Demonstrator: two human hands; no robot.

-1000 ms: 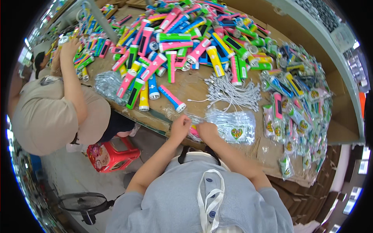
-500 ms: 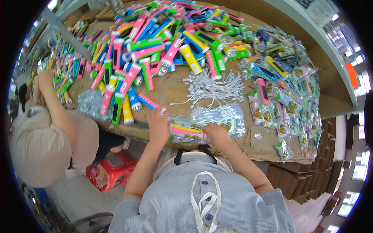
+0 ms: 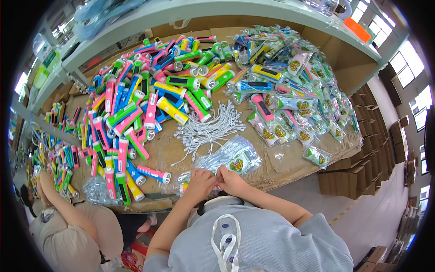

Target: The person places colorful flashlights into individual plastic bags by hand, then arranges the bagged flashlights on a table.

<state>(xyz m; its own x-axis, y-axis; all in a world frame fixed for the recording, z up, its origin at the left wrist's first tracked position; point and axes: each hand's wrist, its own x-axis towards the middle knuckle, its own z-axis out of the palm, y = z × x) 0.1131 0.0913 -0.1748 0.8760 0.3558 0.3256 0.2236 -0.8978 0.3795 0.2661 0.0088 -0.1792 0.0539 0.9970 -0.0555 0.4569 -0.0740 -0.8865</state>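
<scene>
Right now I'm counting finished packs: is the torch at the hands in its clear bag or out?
Partly in: the torch sits under clear bag film; the hands hide its other end.

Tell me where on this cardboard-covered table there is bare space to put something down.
One bare patch lies between the white cord bundle and the loose plastic flashlights. Another lies right of the clear bag stack, before the bagged flashlights. Those piles and the table's far side are crowded.
</scene>
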